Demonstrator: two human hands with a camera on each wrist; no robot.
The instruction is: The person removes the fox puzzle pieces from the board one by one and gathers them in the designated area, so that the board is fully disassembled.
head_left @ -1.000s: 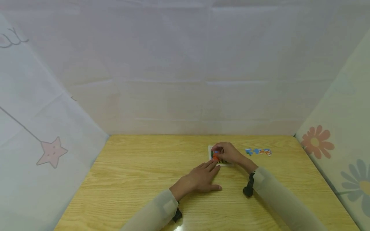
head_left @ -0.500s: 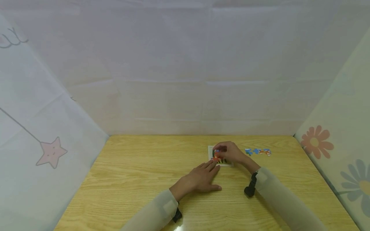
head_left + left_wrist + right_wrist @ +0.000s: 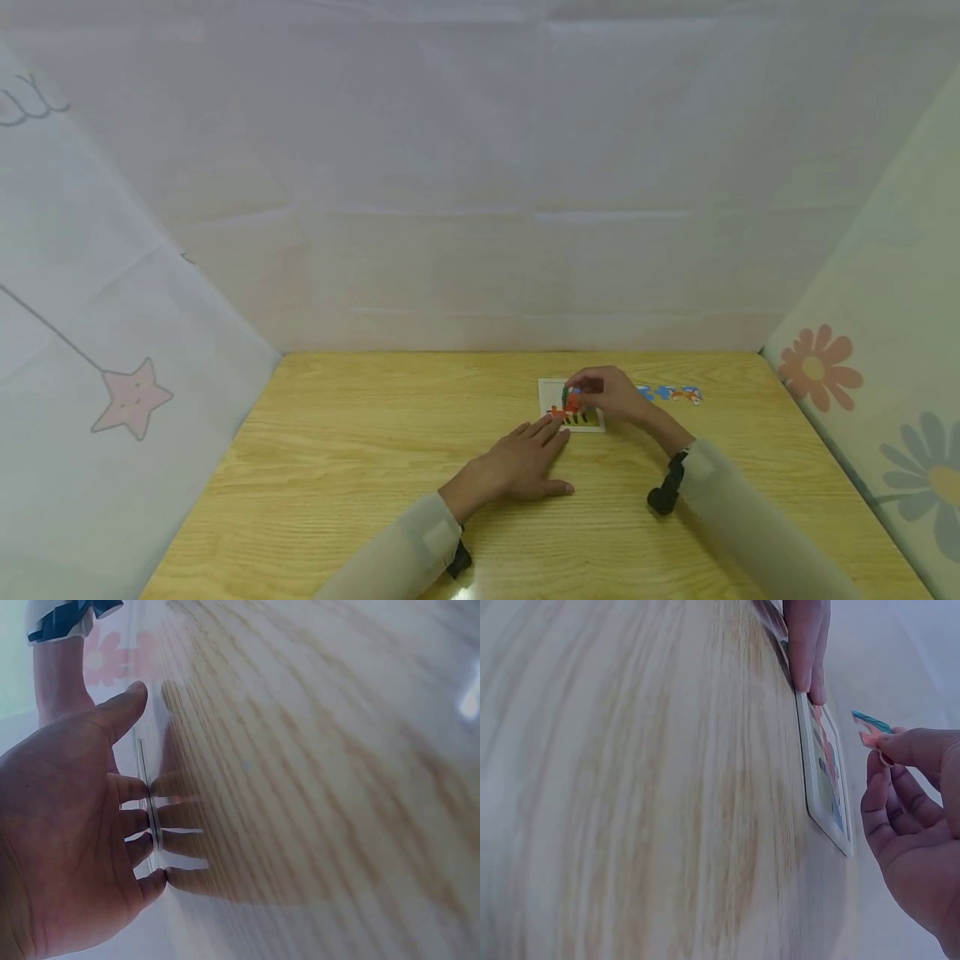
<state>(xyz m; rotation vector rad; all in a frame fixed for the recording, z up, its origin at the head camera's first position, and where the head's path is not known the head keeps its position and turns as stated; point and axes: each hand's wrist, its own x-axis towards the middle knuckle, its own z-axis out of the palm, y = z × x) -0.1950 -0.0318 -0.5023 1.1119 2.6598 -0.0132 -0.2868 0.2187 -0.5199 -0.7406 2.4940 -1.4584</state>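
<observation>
A small white-framed puzzle board (image 3: 551, 392) lies toward the back of the wooden table, partly filled with a picture in orange, black and green. Fingertips of my left hand (image 3: 525, 461) rest on its near left edge, fingers straight and palm down. Above the board, my right hand (image 3: 611, 396) pinches a puzzle piece (image 3: 871, 735) between thumb and fingers. Orange and green show on that piece, and in the right wrist view it is tilted and apart from the board (image 3: 826, 819). The left wrist view shows the left hand (image 3: 71, 832) from the palm side.
Several loose puzzle pieces (image 3: 678, 394) lie in a row right of the board, partly behind the right hand. Pale cloth walls (image 3: 420, 250) stand at the back and sides of the wooden table (image 3: 360, 442).
My right hand has moved a little to the right and lifted the pinched puzzle piece from the board's left part, uncovering more of the board. The left hand stays in place.
</observation>
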